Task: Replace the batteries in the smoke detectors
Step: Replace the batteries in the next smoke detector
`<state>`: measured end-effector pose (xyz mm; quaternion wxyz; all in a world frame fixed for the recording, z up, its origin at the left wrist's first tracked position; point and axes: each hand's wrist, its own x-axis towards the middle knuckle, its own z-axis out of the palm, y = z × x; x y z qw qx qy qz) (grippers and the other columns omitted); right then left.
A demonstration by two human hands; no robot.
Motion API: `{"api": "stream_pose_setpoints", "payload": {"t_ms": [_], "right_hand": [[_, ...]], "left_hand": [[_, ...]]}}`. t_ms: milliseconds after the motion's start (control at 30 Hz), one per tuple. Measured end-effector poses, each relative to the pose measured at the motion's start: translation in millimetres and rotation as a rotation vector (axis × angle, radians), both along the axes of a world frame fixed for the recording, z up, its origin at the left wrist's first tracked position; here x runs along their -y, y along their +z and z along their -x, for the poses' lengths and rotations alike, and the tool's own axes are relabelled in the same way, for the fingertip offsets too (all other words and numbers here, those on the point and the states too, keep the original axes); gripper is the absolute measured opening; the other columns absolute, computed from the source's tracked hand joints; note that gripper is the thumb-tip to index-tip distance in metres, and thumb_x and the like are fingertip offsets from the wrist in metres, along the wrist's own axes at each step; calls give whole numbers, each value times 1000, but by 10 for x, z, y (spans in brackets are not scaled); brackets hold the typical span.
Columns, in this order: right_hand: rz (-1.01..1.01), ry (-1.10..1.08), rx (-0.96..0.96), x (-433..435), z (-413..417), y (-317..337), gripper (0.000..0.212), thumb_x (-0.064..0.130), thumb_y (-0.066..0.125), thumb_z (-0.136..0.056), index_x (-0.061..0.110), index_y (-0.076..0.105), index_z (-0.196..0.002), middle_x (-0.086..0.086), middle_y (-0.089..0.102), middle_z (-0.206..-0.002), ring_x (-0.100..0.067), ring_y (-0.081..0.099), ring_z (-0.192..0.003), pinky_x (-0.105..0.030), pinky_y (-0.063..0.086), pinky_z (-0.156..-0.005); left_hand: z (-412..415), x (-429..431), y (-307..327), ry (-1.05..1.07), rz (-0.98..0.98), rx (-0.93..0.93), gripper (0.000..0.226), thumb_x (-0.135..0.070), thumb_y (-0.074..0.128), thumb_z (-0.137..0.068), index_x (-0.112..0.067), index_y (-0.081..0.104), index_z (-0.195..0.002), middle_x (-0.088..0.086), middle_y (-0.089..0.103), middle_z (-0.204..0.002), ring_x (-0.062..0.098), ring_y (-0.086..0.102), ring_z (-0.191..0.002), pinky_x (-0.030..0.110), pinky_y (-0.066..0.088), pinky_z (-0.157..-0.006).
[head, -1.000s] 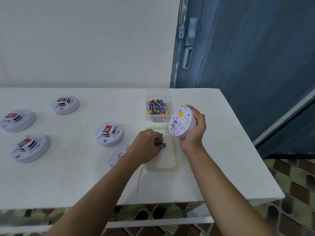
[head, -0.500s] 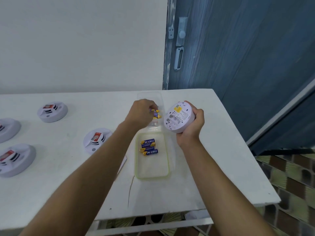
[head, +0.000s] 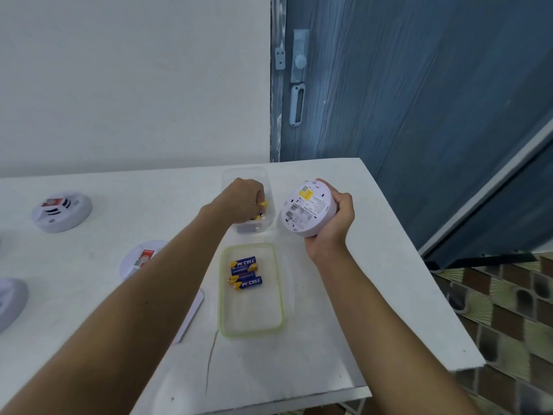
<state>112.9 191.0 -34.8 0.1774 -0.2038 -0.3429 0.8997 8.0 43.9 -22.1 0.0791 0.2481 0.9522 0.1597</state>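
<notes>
nearest, three batteries (head: pixel 245 273) now lie in the green-rimmed lid (head: pixel 222 298) on the table (head: pixel 314 348), dropped there a moment ago. the left hand (head: pixel 244 202) has since reached into the clear tub (head: pixel 268 187), grip curled on a fresh cell. beside it the right hand (head: pixel 336 223) grips the opened detector (head: pixel 308 212), compartment seemingly empty.

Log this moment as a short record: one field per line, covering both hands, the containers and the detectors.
left hand: reaching into the clear box, grip closed around batteries
right hand: holding a smoke detector, underside facing the camera
green-rimmed lid: three batteries lying in it
other detectors: resting on the table, to the left
</notes>
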Motion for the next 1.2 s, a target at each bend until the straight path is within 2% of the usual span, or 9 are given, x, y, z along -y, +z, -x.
{"api": "stream_pose_setpoints", "payload": {"t_ms": [100,200,333,533,700,867,967,1067,1200], "right_hand": [[2,8,-8,17,5,-3,43,35,42,-88,13,68,-113,-8,70,-105,-26,66,-95,-35,54,-80],[31,28,-12,39,-8,21,41,34,37,-93,14,69,-110,-7,71,-103,-27,65,-98,-36,52,-83],[69,45,-28,69,-48,44,42,34,35,-94,14,70,-108,-8,71,-104,-30,63,-101,-36,51,-83],[111,61,-75,135,-120,90,43,34,34,-94,11,68,-110,-11,69,-103,-30,63,-96,-35,54,-78],[94,68,-109,190,-174,112,42,34,34,-93,13,68,-109,-13,68,-103,-31,62,-94,-36,50,-77],[69,34,-115,230,-230,137,39,31,35,-94,14,67,-108,-11,69,-102,-30,64,-90,-34,53,-74],[66,18,-117,237,-261,138,41,33,35,-94,14,67,-110,-12,68,-102,-29,64,-91,-33,54,-72],[82,19,-124,262,-276,145,41,32,35,-92,13,66,-110,-13,66,-105,-31,63,-92,-34,53,-74],[108,-3,-119,276,-301,140,43,33,35,-91,11,65,-112,-14,68,-106,-33,62,-97,-35,53,-77]], "left_hand": [[-92,20,44,100,-235,4,12,-17,59,-92,-11,57,-102,6,64,-92,26,64,-80,33,53,-67],[-261,44,156,151,-479,7,20,-19,57,-95,-22,56,-115,1,63,-89,17,65,-74,19,49,-61],[-499,62,272,232,-767,-27,11,-22,66,-91,-19,63,-102,2,67,-86,9,61,-70,9,47,-61],[-918,12,435,182,-1167,171,8,-8,66,-91,-12,59,-91,19,71,-92,19,71,-75,27,57,-69],[-1094,-48,317,248,-1084,169,14,-15,74,-85,-8,61,-86,0,75,-77,18,74,-72,44,59,-79],[-1188,-94,270,341,-1036,35,15,-22,79,-81,-19,64,-77,-6,72,-75,8,68,-70,29,55,-75],[-1245,-132,282,373,-1051,32,13,-24,79,-81,-15,71,-82,-9,72,-76,2,65,-71,20,53,-70],[-1276,-171,253,412,-1105,119,16,-25,77,-83,-9,72,-83,-11,71,-69,2,66,-67,22,54,-70],[-1336,-231,211,421,-1103,83,20,-28,75,-85,-8,73,-81,-6,73,-74,5,66,-70,22,54,-71]]}}
